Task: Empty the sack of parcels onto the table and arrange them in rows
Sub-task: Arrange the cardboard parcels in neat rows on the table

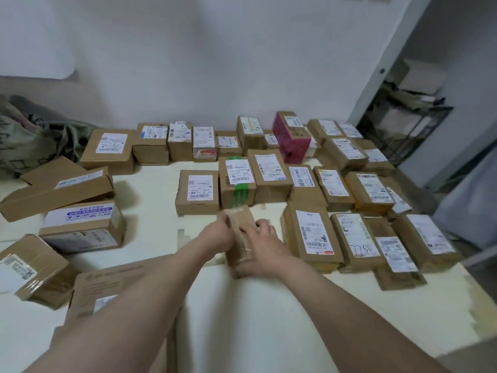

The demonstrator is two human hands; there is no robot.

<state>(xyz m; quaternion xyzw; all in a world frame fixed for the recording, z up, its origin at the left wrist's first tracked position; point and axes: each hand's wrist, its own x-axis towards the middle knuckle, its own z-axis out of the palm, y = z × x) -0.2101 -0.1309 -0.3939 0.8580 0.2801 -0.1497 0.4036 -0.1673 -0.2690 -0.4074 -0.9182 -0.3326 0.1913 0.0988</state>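
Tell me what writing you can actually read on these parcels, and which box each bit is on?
"7780", handwritten, perhaps "7180": white label of the front-row parcel.
"010" or "0L0", uncertain: label of the middle-row box.
Blue printed characters on the white-topped box at the left: too blurred to read.
All other shipping labels and barcodes: too small or blurred.
The taped parcel held in both hands: no readable text.

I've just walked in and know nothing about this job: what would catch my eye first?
Probably the pink box, standing out among brown parcels in the back row by the wall. Next, both hands, left hand and right hand, gripping a taped brown parcel at the table's middle. A crumpled green sack lies far left.
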